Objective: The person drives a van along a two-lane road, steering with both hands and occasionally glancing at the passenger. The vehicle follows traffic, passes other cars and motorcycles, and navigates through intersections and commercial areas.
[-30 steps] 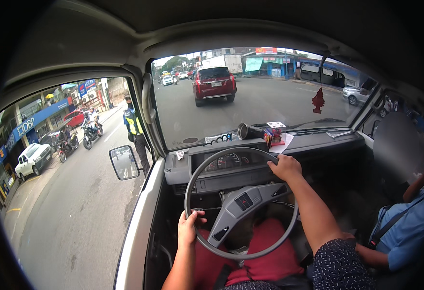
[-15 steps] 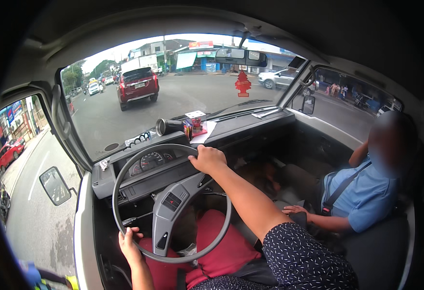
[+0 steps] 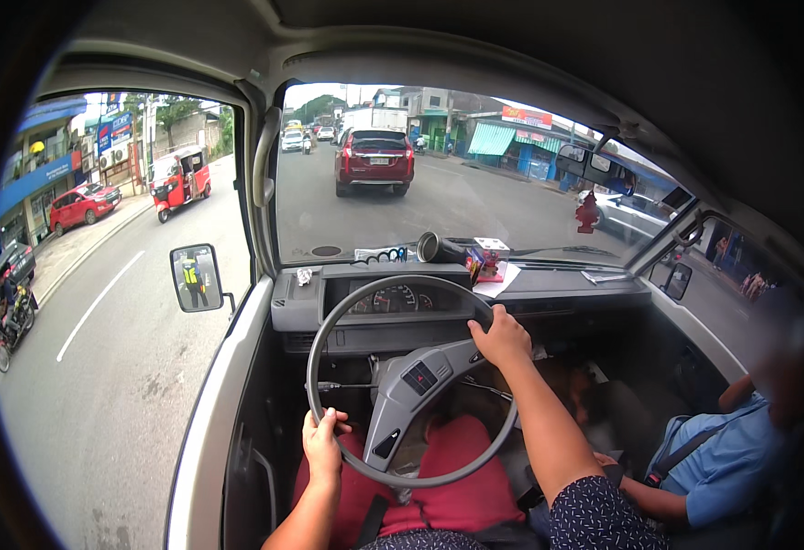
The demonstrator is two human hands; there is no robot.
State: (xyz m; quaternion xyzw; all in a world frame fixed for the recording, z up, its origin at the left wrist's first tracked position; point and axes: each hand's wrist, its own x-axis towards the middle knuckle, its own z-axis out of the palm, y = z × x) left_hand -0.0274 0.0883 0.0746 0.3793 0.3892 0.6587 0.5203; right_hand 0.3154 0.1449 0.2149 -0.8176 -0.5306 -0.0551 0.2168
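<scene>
Gripping the steering wheel [image 3: 418,380], both hands are closed on its rim — left hand [image 3: 322,442] low, right hand [image 3: 501,336] apparently near the top.

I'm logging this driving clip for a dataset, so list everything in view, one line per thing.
steering wheel: one, grey, centre, before the driver
instrument cluster: one, dark, behind the wheel rim
small box: one, multicoloured, on the dashboard top
papers: a few, white, on the dashboard to the right
side mirror: one, black frame, outside the left window
car ahead: one, dark red, on the road in front
three-wheeler: one, red, at the left roadside
hanging ornament: one, red, at the windscreen's right
passenger: one, blue shirt, seated at right
left hand: gripping the wheel's lower-left rim
right hand: gripping the wheel's upper-right rim
</scene>
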